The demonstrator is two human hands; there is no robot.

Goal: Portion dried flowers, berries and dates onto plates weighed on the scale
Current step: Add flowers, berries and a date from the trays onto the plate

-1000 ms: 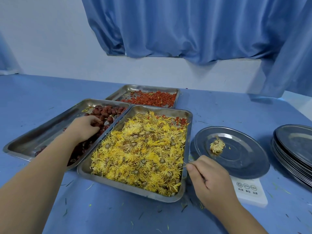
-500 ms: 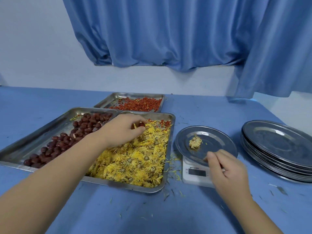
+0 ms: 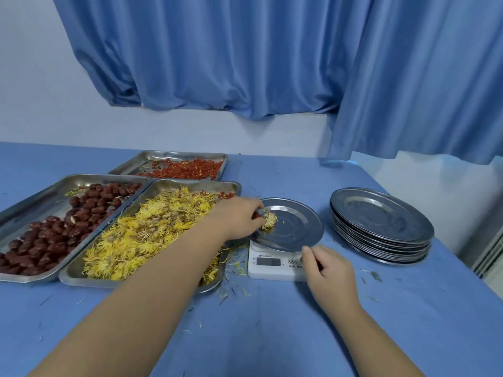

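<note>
I am bringing the left hand from the date tray at nine o'clock onto the plate on the scale.
Its fingers are curling round what is probably a red date, touching the pale flower tuft at the plate's nine o'clock; the date step is starting. The right hand is idling, loosely curled, at the scale's four o'clock.

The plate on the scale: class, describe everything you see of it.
Round, shallow, shiny grey metal plate, raised rim, level on the white scale. A small clump of yellow dried flowers lies left of centre. The left hand reaches over its left rim, gripping a dark red date. The right hand sits by its front rim; contact unclear.
</note>
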